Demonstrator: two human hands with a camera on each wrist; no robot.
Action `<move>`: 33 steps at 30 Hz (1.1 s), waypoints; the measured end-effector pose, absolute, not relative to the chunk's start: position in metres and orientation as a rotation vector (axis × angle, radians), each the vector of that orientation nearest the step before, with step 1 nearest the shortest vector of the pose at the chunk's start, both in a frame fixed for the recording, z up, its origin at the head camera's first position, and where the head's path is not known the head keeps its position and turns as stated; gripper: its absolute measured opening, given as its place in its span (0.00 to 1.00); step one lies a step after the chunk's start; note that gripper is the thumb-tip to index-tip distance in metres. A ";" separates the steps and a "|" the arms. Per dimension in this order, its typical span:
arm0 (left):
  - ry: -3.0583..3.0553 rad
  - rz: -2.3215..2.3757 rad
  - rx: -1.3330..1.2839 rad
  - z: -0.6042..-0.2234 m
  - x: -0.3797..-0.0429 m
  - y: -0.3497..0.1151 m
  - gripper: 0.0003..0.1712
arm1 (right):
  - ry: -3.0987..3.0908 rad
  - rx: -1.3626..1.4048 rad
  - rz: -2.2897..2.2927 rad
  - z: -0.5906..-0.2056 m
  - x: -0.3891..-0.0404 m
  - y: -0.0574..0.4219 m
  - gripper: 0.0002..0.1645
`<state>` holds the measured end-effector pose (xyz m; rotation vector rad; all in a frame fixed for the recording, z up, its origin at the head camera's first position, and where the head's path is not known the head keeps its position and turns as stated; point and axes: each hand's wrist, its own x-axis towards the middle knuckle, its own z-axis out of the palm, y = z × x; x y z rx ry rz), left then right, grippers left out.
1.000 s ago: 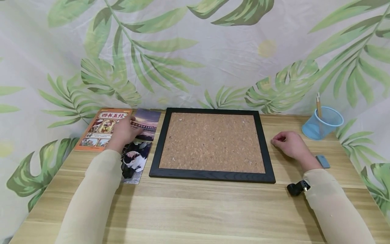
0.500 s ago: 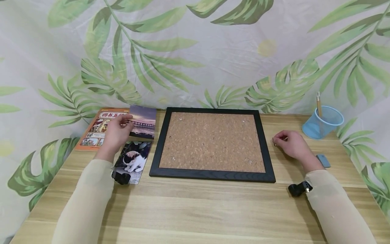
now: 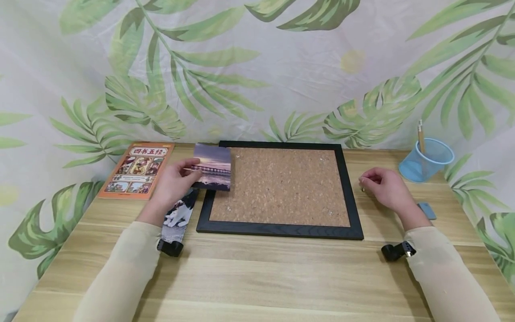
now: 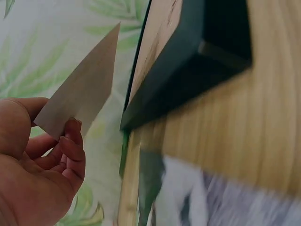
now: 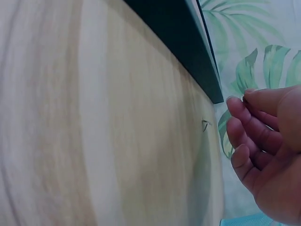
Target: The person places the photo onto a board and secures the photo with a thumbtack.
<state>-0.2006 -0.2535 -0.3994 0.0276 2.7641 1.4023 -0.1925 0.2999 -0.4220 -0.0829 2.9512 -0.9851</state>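
My left hand (image 3: 175, 181) pinches a photo print (image 3: 215, 167) of a pier under a purple sky by its left edge. The print is raised, overlapping the left side of the cork board (image 3: 281, 188) in the head view; its plain back faces the left wrist camera. Below my left hand, a second photo print (image 3: 177, 217), showing a black-and-white cat, lies partly covered by the hand. My right hand (image 3: 384, 188) is right of the board, thumb and forefinger together on a tiny dark thing (image 5: 243, 99) whose kind I cannot tell.
An orange comic-style book (image 3: 132, 172) lies at the back left. To the right are a blue mesh pencil cup (image 3: 420, 165) with pencils and a grey-blue eraser-like block (image 3: 427, 211). A small thin metal piece (image 5: 205, 125) is on the table near my right hand.
The left hand lifts the pier print, first slightly left, then right over the board's left edge. My right hand stays almost in place beside the board.
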 end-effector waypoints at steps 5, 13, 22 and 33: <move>2.743 1.396 0.114 -0.406 -0.200 -0.234 0.29 | 2.967 -0.122 -1.009 -0.419 -0.191 0.294 0.15; 2.689 1.429 0.157 -0.419 -0.201 -0.205 0.31 | 2.978 -0.158 -1.016 -0.419 -0.190 0.285 0.13; 2.647 1.294 0.255 -0.423 -0.202 -0.180 0.34 | 2.929 -0.225 -1.063 -0.419 -0.193 0.269 0.11; 2.689 0.880 0.480 -0.423 -0.211 -0.169 0.40 | 2.822 -0.309 -1.130 -0.409 -0.195 0.237 0.12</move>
